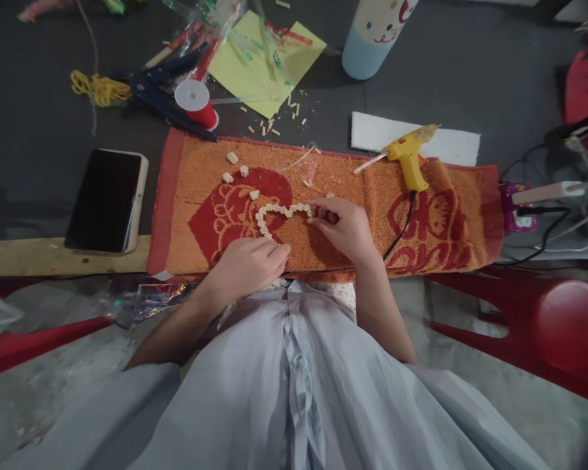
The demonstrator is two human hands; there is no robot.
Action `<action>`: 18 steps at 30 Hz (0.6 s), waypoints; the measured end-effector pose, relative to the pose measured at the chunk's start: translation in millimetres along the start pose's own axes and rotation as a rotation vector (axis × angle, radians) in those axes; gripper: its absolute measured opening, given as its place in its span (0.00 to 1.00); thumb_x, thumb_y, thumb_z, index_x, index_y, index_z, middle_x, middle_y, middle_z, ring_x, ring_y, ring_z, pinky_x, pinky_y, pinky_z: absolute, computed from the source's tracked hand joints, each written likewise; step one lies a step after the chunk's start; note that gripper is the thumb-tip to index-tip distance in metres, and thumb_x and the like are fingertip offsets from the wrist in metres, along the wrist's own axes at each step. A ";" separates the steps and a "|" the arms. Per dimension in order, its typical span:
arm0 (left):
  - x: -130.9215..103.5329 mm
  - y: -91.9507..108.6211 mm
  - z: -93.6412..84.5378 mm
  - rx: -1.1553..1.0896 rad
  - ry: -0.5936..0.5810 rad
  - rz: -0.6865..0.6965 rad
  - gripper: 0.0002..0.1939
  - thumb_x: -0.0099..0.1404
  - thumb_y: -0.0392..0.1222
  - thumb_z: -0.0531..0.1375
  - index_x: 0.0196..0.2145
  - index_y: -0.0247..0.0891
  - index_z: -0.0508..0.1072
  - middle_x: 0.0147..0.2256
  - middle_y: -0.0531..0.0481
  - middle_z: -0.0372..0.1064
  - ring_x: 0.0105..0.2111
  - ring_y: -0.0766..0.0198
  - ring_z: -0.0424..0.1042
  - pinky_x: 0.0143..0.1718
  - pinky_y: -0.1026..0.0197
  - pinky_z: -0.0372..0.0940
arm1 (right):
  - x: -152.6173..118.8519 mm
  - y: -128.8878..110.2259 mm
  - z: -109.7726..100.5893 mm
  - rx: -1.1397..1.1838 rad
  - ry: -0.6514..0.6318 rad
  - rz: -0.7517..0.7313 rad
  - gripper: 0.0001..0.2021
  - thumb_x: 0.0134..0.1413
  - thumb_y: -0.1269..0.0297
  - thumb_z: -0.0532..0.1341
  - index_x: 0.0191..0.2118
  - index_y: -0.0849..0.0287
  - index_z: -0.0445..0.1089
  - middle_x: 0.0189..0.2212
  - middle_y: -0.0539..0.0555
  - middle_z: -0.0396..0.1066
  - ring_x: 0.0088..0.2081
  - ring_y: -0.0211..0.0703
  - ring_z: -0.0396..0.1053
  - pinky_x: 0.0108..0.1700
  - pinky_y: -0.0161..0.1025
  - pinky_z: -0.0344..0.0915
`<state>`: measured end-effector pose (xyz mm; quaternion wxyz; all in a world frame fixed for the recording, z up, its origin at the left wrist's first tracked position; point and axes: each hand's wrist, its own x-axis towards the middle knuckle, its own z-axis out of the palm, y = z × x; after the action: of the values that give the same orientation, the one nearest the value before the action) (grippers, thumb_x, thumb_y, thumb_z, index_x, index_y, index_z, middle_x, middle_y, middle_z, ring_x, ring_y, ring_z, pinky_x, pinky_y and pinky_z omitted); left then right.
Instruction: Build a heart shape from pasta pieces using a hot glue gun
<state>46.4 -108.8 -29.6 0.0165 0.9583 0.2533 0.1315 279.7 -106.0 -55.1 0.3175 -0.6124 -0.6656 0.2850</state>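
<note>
Pale strip in partial heart outline (276, 208): lying at frame centre on orange towel (338, 179). Right hand (349, 227): fingers pinching the strip's right end. Left hand (247, 264): resting at its lower left; whether the fingers are gripping, cannot tell. Yellow glue gun (409, 156): lying right of upper centre. Phone (105, 199): lying at left. Red thread spool (204, 115): sitting upper left.

Dark tabletop (470, 85); grey floor (53, 378) below; red chairs (519, 303) at both sides.
</note>
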 end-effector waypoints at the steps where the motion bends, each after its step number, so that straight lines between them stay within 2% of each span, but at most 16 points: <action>1: 0.1 0.0 -0.2 0.008 -0.001 0.003 0.05 0.67 0.35 0.56 0.34 0.37 0.71 0.25 0.53 0.70 0.27 0.64 0.70 0.27 0.60 0.57 | 0.0 -0.3 -0.1 -0.004 -0.001 -0.004 0.12 0.53 0.68 0.66 0.45 0.55 0.77 0.28 0.49 0.72 0.29 0.38 0.64 0.35 0.37 0.61; 5: -0.6 0.0 -0.5 0.021 0.001 0.013 0.06 0.68 0.37 0.56 0.35 0.36 0.73 0.25 0.53 0.70 0.27 0.64 0.70 0.28 0.60 0.57 | -2.3 -1.4 0.2 -0.019 0.019 -0.001 0.12 0.53 0.68 0.66 0.45 0.56 0.76 0.28 0.49 0.72 0.29 0.38 0.64 0.35 0.37 0.61; 10: 6.2 -8.0 -3.6 -0.014 0.028 -0.008 0.11 0.71 0.39 0.53 0.44 0.36 0.74 0.28 0.52 0.73 0.30 0.64 0.72 0.32 0.61 0.61 | -10.7 -3.5 4.9 -0.084 0.115 0.022 0.08 0.53 0.66 0.67 0.40 0.57 0.76 0.29 0.51 0.72 0.30 0.39 0.66 0.35 0.37 0.63; 15: 37.9 -27.6 -6.8 -0.047 -0.020 -0.071 0.14 0.72 0.39 0.51 0.48 0.36 0.73 0.40 0.45 0.73 0.43 0.58 0.72 0.43 0.58 0.65 | -16.1 -3.3 14.3 -0.172 0.178 0.015 0.06 0.56 0.59 0.65 0.36 0.55 0.73 0.32 0.54 0.74 0.34 0.44 0.69 0.38 0.40 0.66; 18: 60.3 -38.6 -3.6 -0.086 -0.072 -0.029 0.13 0.70 0.39 0.53 0.46 0.33 0.74 0.41 0.42 0.70 0.45 0.54 0.68 0.46 0.54 0.66 | -16.0 -2.0 18.7 -0.197 0.207 0.016 0.06 0.57 0.59 0.65 0.34 0.55 0.73 0.31 0.55 0.74 0.35 0.46 0.69 0.39 0.41 0.66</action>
<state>77.4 -45.7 -15.3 0.0688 0.9570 0.2604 0.1074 264.8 -121.9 -66.7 0.3206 -0.6720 -0.6490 0.1560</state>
